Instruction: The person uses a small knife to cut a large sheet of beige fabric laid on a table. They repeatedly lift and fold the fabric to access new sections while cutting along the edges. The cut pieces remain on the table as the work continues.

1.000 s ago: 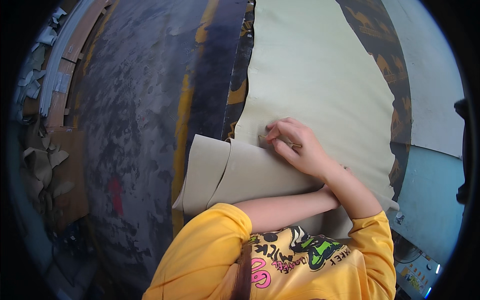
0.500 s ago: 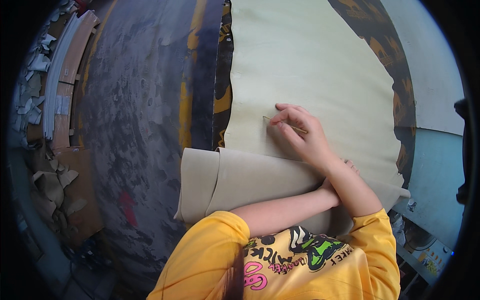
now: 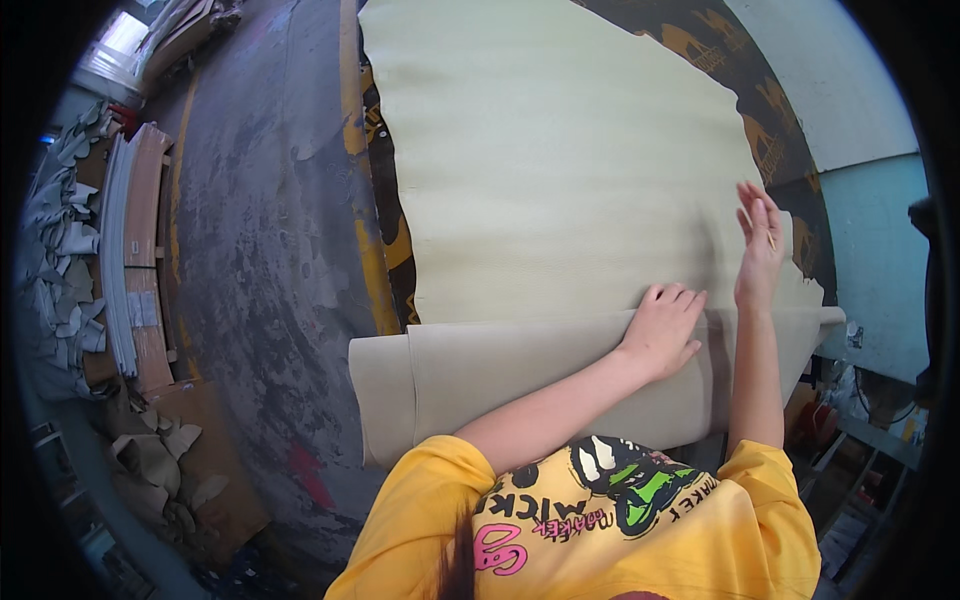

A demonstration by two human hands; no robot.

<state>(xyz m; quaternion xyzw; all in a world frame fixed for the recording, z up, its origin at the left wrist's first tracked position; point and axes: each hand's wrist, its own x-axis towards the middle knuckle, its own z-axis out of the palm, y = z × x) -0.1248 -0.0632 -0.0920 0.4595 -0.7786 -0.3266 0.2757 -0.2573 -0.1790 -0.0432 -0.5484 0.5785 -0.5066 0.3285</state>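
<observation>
A large cream sheet of hide-like material (image 3: 560, 170) lies spread over a dark patterned table (image 3: 770, 150). Its near end is wound into a thick roll (image 3: 500, 380) lying across the view in front of me. My left hand (image 3: 665, 330) rests palm down on the top of the roll, fingers slightly apart, gripping nothing. My right hand (image 3: 760, 245) is lifted over the sheet's right part with its fingers stretched out. A thin pen-like stick (image 3: 771, 240) shows tucked between its fingers.
A worn grey floor (image 3: 260, 260) with a yellow line (image 3: 365, 250) runs left of the table. Stacked boards (image 3: 135, 260) and heaps of grey scraps (image 3: 60, 240) lie at the far left. Pale blue surfaces and shelves (image 3: 870, 270) stand on the right.
My right hand has moved from the sheet's middle to its right part and opened its fingers. My left hand now lies on the roll, and more of the unrolled sheet shows.
</observation>
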